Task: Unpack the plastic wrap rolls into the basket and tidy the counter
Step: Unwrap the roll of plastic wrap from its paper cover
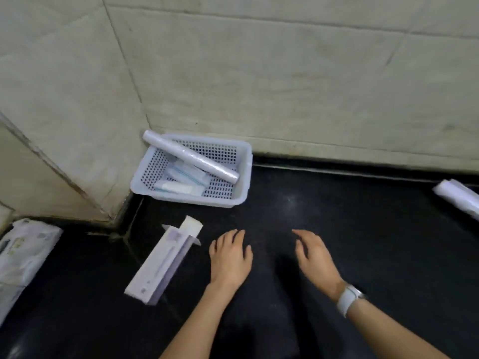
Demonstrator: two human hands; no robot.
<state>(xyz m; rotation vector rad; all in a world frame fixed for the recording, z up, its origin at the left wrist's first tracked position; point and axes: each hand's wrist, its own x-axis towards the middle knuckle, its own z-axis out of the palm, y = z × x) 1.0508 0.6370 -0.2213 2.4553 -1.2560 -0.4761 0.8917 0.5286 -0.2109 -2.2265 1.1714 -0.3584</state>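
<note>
A white perforated basket [241, 177] sits in the corner where the black counter meets the tiled wall. One plastic wrap roll [190, 156] lies slanted across its rim, and smaller white and blue packets [181, 181] rest inside. An opened white carton [162, 265] lies on the counter, its end flaps spread toward the basket. My left hand [229, 257] hovers palm down just right of the carton, fingers apart and holding nothing. My right hand [315, 257], with a white watch on its wrist, hovers beside it, also holding nothing.
A white printed plastic package [23, 252] lies at the left edge of the counter. Another white roll or wrapped bundle [457, 196] pokes in at the right edge. The black counter [363, 242] stretches bare between my right hand and that bundle.
</note>
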